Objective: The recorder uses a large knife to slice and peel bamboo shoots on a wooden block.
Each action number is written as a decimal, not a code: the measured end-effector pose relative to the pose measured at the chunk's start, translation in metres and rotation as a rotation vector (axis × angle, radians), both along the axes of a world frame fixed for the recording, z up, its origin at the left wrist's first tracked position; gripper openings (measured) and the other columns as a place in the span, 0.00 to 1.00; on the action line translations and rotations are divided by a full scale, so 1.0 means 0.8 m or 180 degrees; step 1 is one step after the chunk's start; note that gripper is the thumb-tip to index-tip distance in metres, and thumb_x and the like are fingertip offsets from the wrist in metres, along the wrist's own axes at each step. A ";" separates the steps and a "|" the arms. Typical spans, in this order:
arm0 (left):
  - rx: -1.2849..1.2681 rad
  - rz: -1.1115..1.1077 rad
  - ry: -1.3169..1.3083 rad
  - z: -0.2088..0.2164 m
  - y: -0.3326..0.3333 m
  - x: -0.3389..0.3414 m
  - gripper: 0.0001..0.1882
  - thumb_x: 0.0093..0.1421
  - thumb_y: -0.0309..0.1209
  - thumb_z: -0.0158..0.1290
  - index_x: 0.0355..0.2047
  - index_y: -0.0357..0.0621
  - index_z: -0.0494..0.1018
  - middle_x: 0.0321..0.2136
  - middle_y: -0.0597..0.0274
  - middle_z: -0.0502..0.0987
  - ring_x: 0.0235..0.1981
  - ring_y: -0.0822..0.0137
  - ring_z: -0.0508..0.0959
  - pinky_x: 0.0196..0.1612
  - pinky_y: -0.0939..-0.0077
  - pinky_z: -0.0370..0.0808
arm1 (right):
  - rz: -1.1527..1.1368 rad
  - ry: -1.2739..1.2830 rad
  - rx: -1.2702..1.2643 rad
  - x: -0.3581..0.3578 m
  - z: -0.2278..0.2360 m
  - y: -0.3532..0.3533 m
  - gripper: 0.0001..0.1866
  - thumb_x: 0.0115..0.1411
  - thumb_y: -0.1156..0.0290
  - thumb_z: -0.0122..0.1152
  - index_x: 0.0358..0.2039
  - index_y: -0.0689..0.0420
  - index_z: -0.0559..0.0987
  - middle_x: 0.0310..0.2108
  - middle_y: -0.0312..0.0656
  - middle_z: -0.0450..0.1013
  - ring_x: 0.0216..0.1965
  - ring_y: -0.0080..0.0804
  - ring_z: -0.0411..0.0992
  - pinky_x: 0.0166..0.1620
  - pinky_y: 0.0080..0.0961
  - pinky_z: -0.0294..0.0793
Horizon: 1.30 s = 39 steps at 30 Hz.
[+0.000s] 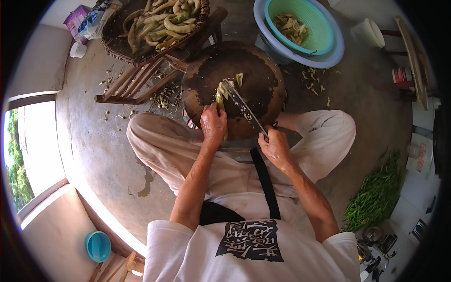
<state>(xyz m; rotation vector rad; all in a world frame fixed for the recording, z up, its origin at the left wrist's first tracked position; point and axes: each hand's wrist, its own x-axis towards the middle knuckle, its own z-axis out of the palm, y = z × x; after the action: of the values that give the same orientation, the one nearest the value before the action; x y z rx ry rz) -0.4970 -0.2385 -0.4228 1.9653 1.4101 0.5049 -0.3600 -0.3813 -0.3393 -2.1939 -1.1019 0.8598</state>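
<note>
A round, dark-stained wooden chopping block (pixel 197 96) stands between my bent legs. On its near left side, my left hand (pixel 213 123) is closed round a long pale green pepper (pixel 220 97), pressing it to the wood. My right hand (pixel 276 144) grips the handle of a knife (pixel 246 107) whose blade slants up and left, its tip at the pepper's far end. White seeds stick to the blade and lie scattered beside it. A small cut piece of pepper (pixel 239 79) rests just beyond the tip. My fingers hide the pepper's near part.
Far left, a wicker basket (pixel 110 40) of pale peppers sits above a wooden chair (pixel 131 84). Cut pieces lie in a green colander (pixel 324 28) inside a blue basin (pixel 339 44), far right. Scraps litter the floor. Thin green peppers (pixel 376 192) are heaped at right.
</note>
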 end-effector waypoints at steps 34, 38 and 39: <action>-0.0636 0.0594 -0.0385 0.006 0.010 0.000 0.12 0.50 0.29 0.52 0.31 0.33 0.78 0.25 0.45 0.79 0.29 0.49 0.80 0.36 0.62 0.74 | 0.0222 -0.0012 -0.0029 -0.012 -0.040 0.055 0.08 0.56 0.74 0.55 0.28 0.67 0.73 0.21 0.59 0.72 0.29 0.60 0.73 0.31 0.44 0.71; -0.0698 0.0632 -0.0362 0.019 0.025 -0.006 0.13 0.51 0.29 0.51 0.33 0.33 0.78 0.25 0.45 0.79 0.28 0.52 0.80 0.36 0.66 0.75 | 0.0369 -0.0099 -0.0169 0.002 -0.032 0.035 0.08 0.55 0.74 0.55 0.27 0.67 0.74 0.19 0.59 0.72 0.27 0.58 0.74 0.31 0.45 0.73; -0.0694 0.0637 -0.0370 0.020 0.026 -0.003 0.13 0.51 0.29 0.51 0.33 0.33 0.78 0.25 0.45 0.79 0.28 0.52 0.80 0.36 0.66 0.75 | 0.0358 -0.0060 -0.0261 0.004 -0.031 0.029 0.08 0.55 0.74 0.56 0.26 0.67 0.74 0.19 0.59 0.72 0.27 0.58 0.73 0.31 0.45 0.73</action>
<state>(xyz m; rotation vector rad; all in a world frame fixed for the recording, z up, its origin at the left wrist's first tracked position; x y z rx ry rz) -0.4997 -0.2181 -0.4069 1.6078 1.5270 0.5223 -0.3566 -0.3583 -0.3639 -2.2280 -1.2293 0.9498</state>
